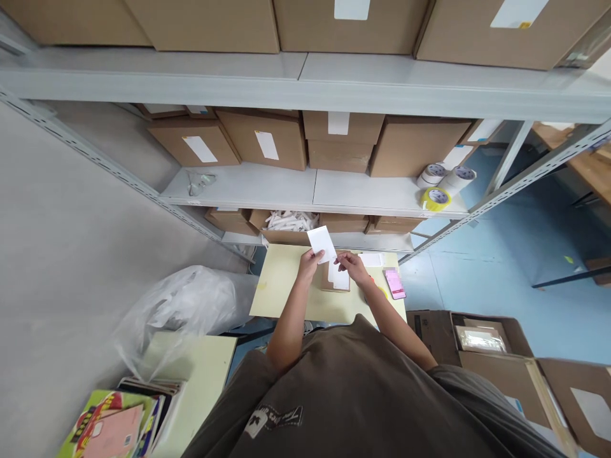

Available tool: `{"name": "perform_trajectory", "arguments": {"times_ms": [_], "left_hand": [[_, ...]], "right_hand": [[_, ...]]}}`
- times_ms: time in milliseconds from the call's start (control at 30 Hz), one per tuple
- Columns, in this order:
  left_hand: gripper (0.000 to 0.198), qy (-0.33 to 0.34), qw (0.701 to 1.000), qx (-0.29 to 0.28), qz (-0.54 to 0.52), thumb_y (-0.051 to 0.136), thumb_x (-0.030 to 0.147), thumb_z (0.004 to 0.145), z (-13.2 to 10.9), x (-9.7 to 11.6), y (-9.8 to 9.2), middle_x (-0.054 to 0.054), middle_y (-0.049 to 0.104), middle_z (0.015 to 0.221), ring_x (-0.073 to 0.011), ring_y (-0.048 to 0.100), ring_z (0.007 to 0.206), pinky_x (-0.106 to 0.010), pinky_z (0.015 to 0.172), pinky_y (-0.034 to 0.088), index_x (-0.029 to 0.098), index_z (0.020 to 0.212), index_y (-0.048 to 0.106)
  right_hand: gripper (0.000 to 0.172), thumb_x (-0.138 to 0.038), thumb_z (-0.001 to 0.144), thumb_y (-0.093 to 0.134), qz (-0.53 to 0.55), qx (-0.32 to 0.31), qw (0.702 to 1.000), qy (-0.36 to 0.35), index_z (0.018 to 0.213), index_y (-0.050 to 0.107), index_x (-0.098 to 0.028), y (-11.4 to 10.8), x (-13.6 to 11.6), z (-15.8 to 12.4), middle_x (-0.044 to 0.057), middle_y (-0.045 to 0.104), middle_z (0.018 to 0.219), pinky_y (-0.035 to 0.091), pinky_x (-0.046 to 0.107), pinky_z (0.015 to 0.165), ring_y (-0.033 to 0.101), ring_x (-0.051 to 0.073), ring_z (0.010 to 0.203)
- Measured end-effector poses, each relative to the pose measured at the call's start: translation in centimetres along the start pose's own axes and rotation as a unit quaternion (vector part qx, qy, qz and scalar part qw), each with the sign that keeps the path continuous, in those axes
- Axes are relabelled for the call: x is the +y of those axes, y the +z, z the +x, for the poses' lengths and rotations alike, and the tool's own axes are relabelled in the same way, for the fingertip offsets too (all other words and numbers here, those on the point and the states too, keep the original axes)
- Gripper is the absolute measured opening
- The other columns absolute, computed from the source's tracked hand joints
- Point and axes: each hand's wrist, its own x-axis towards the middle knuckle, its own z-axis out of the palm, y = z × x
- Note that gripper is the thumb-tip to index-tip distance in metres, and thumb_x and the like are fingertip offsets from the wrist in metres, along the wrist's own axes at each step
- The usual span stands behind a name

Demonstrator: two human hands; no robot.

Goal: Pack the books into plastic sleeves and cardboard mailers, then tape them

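Observation:
My left hand (310,262) is closed on a white paper sheet (321,243), which tilts up above a pale yellow table (279,286). My right hand (351,264) pinches the lower edge of the same sheet, close to a second white slip (340,280). That slip lies on a small brown cardboard box (327,284) under my hands. A pink phone (394,283) lies on the table just right of my right hand. Another white sheet (372,259) rests at the table's far edge.
A grey metal shelf rack (305,83) with cardboard boxes stands behind the table. Tape rolls (442,184) sit on its right end. A clear plastic bag (186,305) lies left. Open cartons (482,340) stand right on the blue floor. Books (114,423) are stacked lower left.

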Motion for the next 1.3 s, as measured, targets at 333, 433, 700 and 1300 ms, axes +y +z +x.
{"name": "perform_trajectory", "arguments": {"times_ms": [333, 433, 700, 1300], "left_hand": [[0.064, -0.008, 1.000, -0.005, -0.011, 0.098, 0.062, 0.062, -0.7, -0.1, -0.5, -0.013, 0.083, 0.103, -0.0288, 0.075, 0.095, -0.040, 0.090, 0.055, 0.014, 0.101, 0.083], [0.063, -0.006, 1.000, -0.003, -0.003, 0.097, 0.062, 0.063, -0.7, -0.3, -0.8, -0.013, 0.083, 0.105, -0.0297, 0.075, 0.097, -0.041, 0.091, 0.056, 0.014, 0.102, 0.083], [0.072, -0.001, 0.998, 0.043, 0.052, 0.096, 0.055, 0.068, -0.8, -0.8, -1.4, -0.014, 0.080, 0.113, -0.0273, 0.075, 0.100, -0.038, 0.090, 0.057, 0.015, 0.124, 0.076], [0.052, 0.049, 0.993, -0.015, 0.108, 0.082, 0.069, 0.076, -3.1, 0.9, -0.3, -0.008, 0.079, 0.081, -0.0241, 0.074, 0.079, -0.036, 0.079, 0.059, 0.018, 0.081, 0.080]], "right_hand": [[0.036, -0.058, 0.085, 0.076, 0.010, 0.002, 1.000, 0.026, 0.087, 0.067, -0.023, 0.7, -0.6, -1.3, 0.002, 0.078, 0.091, 0.051, 0.032, 0.070, 0.066, 0.015, 0.068], [0.036, -0.058, 0.087, 0.076, 0.016, -0.013, 1.000, 0.022, 0.087, 0.067, -0.023, 1.0, -0.8, -1.5, 0.003, 0.078, 0.093, 0.053, 0.033, 0.073, 0.067, 0.015, 0.069], [0.042, -0.065, 0.086, 0.076, 0.026, -0.021, 0.999, -0.012, 0.088, 0.069, -0.023, 1.7, -0.2, -1.3, 0.003, 0.076, 0.091, 0.055, 0.035, 0.074, 0.066, 0.016, 0.071], [0.043, -0.067, 0.091, 0.073, -0.019, -0.035, 0.998, -0.051, 0.092, 0.068, -0.024, 1.9, -0.9, -2.3, 0.002, 0.070, 0.084, 0.059, 0.042, 0.083, 0.070, 0.021, 0.079]]}}
